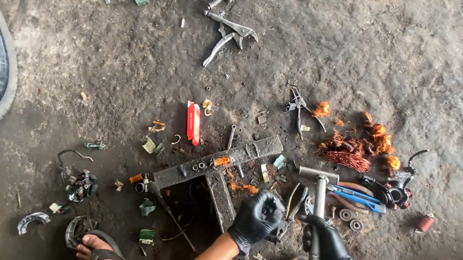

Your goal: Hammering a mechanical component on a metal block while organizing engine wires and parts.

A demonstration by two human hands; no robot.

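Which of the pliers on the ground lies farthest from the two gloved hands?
The big silver locking pliers at the top of the view; the small pair by the copper wire and the blue-handled pair lie closer.

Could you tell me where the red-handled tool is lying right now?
In the head view, the red-handled tool lies on the dirt floor left of centre, just beyond the T-shaped metal bar and well ahead of the left hand.
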